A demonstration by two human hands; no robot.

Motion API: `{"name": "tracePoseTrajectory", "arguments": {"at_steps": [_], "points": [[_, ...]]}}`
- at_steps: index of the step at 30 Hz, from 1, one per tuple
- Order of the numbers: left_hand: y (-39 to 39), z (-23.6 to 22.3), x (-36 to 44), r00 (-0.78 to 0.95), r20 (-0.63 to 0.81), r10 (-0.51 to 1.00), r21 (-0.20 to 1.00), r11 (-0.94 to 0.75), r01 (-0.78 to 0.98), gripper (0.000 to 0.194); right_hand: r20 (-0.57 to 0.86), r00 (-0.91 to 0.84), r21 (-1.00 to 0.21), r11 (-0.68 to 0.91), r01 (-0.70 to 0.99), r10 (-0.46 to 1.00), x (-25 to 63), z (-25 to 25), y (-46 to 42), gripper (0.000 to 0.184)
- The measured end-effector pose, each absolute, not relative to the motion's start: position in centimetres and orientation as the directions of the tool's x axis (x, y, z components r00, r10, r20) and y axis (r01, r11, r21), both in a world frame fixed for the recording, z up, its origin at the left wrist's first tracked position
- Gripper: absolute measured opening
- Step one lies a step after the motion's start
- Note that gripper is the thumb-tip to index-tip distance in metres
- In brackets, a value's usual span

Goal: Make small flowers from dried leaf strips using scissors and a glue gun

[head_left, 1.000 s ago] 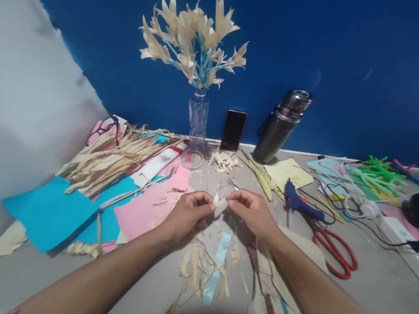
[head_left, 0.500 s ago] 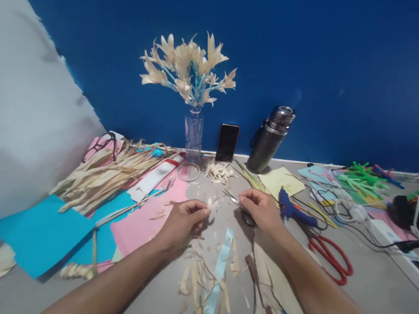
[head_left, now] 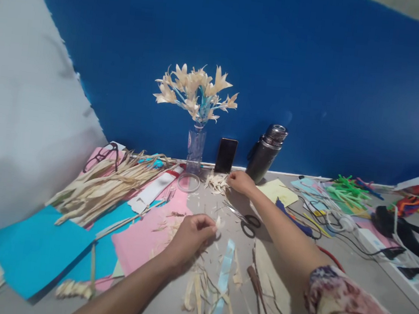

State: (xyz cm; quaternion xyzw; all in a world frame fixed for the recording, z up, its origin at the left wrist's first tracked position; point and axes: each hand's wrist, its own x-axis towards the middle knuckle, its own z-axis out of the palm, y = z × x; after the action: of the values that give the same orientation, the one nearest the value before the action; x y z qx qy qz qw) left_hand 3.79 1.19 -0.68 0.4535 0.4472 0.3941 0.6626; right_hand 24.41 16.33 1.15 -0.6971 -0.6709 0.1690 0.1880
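Note:
My left hand (head_left: 192, 236) hovers over the grey table (head_left: 351, 274) with its fingers pinched on a small pale husk piece (head_left: 218, 223). My right hand (head_left: 240, 181) is stretched far forward, fingers curled down onto a little heap of cut husk petals (head_left: 217, 181) near the back wall. Black-handled scissors (head_left: 245, 219) lie between the two hands. Pale husk strips and a light blue strip (head_left: 223, 274) are scattered below my left hand.
A clear vase of husk flowers (head_left: 195, 153), a black phone (head_left: 226, 155) and a dark flask (head_left: 265, 153) stand at the blue wall. Long dried husks (head_left: 104, 183), blue and pink paper (head_left: 48, 244) lie left. A glue gun (head_left: 295, 221), red scissors (head_left: 329, 256), cables and green stems (head_left: 347, 190) lie right.
My right hand let go of the husk piece and reached forward to the petal heap. My left hand kept the piece. The camera has tilted up and back.

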Motion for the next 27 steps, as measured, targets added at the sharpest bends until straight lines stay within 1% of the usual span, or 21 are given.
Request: {"name": "tracePoseTrajectory", "arguments": {"at_steps": [3,6,10,15,20,22,27], "points": [[1.1,-0.2,3.9,0.299,-0.253,0.920,0.948,0.298,-0.116,0.016,-0.011,0.057,-0.444,-0.056,0.894,0.998,23.6,0.4,17.2,0.021],[1.1,0.0,4.0,0.296,-0.263,0.918,0.945,0.307,-0.111,0.014,-0.013,0.061,-0.425,-0.061,0.903,0.998,23.4,-0.2,17.7,0.021],[1.2,-0.2,4.0,0.298,-0.283,0.912,0.942,0.323,-0.093,0.012,0.017,0.062,-0.427,-0.049,0.903,0.998,23.9,-1.0,18.4,0.023],[1.3,-0.9,4.5,0.303,-0.288,0.908,0.941,0.327,-0.083,0.012,0.049,0.054,-0.438,-0.027,0.899,0.997,24.9,-1.4,18.6,0.032],[1.3,-1.6,4.9,0.316,-0.277,0.907,0.940,0.324,-0.108,0.010,0.045,-0.006,-0.441,0.025,0.897,0.999,24.6,-1.9,18.5,0.017],[1.3,-1.6,4.9,0.316,-0.281,0.906,0.937,0.331,-0.115,0.010,0.043,-0.025,-0.447,0.041,0.893,0.999,24.5,-2.0,18.4,0.014],[1.4,-0.8,4.6,0.289,-0.319,0.902,0.929,0.358,-0.091,0.013,0.066,-0.034,-0.440,0.059,0.896,0.997,25.0,-1.4,17.5,0.022]]}}
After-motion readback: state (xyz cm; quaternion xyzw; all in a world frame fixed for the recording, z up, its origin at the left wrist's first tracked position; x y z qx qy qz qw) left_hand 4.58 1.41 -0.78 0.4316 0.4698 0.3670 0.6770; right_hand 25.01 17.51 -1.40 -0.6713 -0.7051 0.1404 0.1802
